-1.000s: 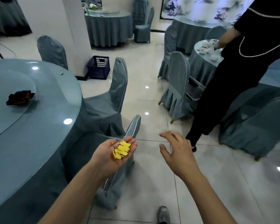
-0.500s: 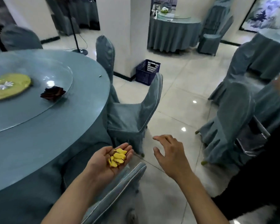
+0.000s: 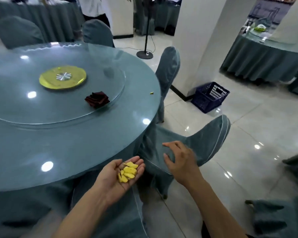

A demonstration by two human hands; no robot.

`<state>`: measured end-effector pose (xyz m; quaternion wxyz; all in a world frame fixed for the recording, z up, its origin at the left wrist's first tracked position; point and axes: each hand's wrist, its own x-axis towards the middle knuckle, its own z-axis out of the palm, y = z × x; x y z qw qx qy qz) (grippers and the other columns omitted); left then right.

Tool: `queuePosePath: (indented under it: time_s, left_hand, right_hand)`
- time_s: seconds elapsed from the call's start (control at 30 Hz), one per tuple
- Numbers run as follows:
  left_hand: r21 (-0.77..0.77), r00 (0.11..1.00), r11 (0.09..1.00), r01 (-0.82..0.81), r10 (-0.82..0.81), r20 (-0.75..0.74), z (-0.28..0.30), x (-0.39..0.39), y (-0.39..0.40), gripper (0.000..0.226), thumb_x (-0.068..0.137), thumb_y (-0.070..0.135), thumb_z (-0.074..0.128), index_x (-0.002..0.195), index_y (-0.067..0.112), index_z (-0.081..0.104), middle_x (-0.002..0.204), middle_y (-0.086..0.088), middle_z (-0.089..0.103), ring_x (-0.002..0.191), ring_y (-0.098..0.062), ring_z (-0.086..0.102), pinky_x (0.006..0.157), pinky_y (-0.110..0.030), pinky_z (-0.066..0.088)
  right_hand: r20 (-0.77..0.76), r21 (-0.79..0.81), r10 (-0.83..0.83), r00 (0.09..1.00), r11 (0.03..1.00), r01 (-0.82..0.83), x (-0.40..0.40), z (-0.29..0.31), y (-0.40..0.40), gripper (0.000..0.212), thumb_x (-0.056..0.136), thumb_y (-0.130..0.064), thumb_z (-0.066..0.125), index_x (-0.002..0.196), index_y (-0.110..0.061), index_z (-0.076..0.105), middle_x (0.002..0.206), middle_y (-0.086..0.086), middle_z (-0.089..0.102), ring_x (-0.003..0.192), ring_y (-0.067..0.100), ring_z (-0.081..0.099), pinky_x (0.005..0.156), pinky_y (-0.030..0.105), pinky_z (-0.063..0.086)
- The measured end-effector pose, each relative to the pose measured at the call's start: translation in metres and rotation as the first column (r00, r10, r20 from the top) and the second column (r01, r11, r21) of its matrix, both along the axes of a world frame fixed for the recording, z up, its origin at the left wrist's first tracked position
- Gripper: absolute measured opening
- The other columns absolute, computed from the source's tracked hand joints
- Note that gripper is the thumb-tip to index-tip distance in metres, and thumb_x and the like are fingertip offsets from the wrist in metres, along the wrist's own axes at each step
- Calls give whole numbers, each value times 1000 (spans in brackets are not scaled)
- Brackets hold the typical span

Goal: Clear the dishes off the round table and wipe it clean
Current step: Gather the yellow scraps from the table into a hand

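Observation:
The round table [image 3: 72, 148] with a grey-blue cloth and glass top fills the left. On its glass turntable [image 3: 14, 107] lies a dark red folded cloth [image 3: 97, 99], near the right rim. One small yellow scrap [image 3: 151, 93] lies on the table beyond the turntable edge. My left hand [image 3: 117, 176] is palm up just off the table's near edge, cupping several yellow scraps [image 3: 127, 172]. My right hand [image 3: 181, 160] hovers to its right above a chair seat, fingers spread and holding nothing.
Covered chairs stand around the table: one [image 3: 205, 143] under my right hand, one [image 3: 169, 71] further back. A dark blue crate [image 3: 209, 96] sits on the floor by a white pillar [image 3: 201, 40]. A stand's round base [image 3: 144, 54] rests behind the table. A person stands at the top left.
The view has swung left, bringing the whole table and its yellow centre disc into sight. Both hands kept their pose, the left still cupping the yellow scraps.

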<state>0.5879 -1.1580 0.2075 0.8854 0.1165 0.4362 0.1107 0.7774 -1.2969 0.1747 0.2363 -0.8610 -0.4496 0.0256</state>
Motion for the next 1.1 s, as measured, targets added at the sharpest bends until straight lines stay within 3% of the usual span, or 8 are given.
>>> queuePosePath:
  time_s: [0.17, 0.3, 0.43, 0.7, 0.93, 1.0, 1.1]
  left_hand:
    - [-13, 983, 983, -185, 185, 6, -11, 44, 40, 54, 107, 21, 29, 109, -16, 67, 115, -31, 69, 84, -42, 75, 71, -51, 62]
    - [-23, 948, 947, -319, 319, 9, -32, 98, 75, 61, 106, 21, 29, 91, -17, 74, 108, -31, 71, 82, -41, 75, 72, -49, 62]
    - [-27, 894, 893, -448, 449, 8, -52, 158, 114, 60, 106, 21, 30, 89, -15, 75, 106, -30, 72, 82, -40, 75, 75, -49, 61]
    - [37, 814, 813, -581, 581, -7, -79, 240, 182, 55, 103, 19, 33, 91, -15, 74, 103, -29, 72, 79, -39, 75, 79, -49, 58]
    - [45, 771, 773, -633, 635, -56, -113, 277, 217, 57, 104, 20, 32, 88, -15, 75, 101, -29, 72, 78, -39, 75, 73, -47, 60]
    - [42, 772, 775, -631, 632, -61, -121, 287, 221, 57, 103, 20, 32, 87, -15, 75, 101, -30, 72, 79, -39, 75, 73, -48, 60]
    - [35, 777, 780, -624, 625, -75, -130, 297, 225, 57, 104, 20, 33, 89, -15, 75, 103, -30, 72, 80, -39, 75, 75, -48, 60]
  right_hand:
    - [-26, -28, 142, 990, 989, -143, 77, -14, 80, 33, 94, -31, 59, 127, -31, 59, 122, -8, 56, 111, 13, 55, 94, 30, 35]
    - [-61, -69, 249, 966, 965, -253, 152, -43, 156, 32, 94, -33, 59, 126, -31, 61, 123, -7, 57, 114, 15, 54, 98, 36, 38]
    - [-111, -98, 324, 939, 937, -335, 231, -84, 235, 31, 93, -30, 60, 124, -30, 62, 124, -6, 58, 115, 18, 56, 102, 41, 39]
    - [-43, -180, 273, 961, 944, -277, 375, -171, 392, 38, 86, -16, 65, 123, -11, 66, 126, 20, 61, 115, 43, 56, 99, 53, 46]
    - [49, -336, 240, 970, 918, -210, 437, -209, 470, 43, 99, -21, 46, 142, -17, 46, 149, 14, 43, 131, 40, 44, 105, 52, 36]
    - [70, -354, 270, 960, 907, -229, 448, -219, 479, 41, 98, -17, 44, 139, -16, 47, 144, 15, 46, 128, 40, 46, 103, 50, 38]
    - [109, -309, 269, 957, 924, -225, 453, -223, 489, 29, 97, -8, 45, 123, -6, 59, 121, 20, 60, 110, 41, 55, 89, 46, 45]
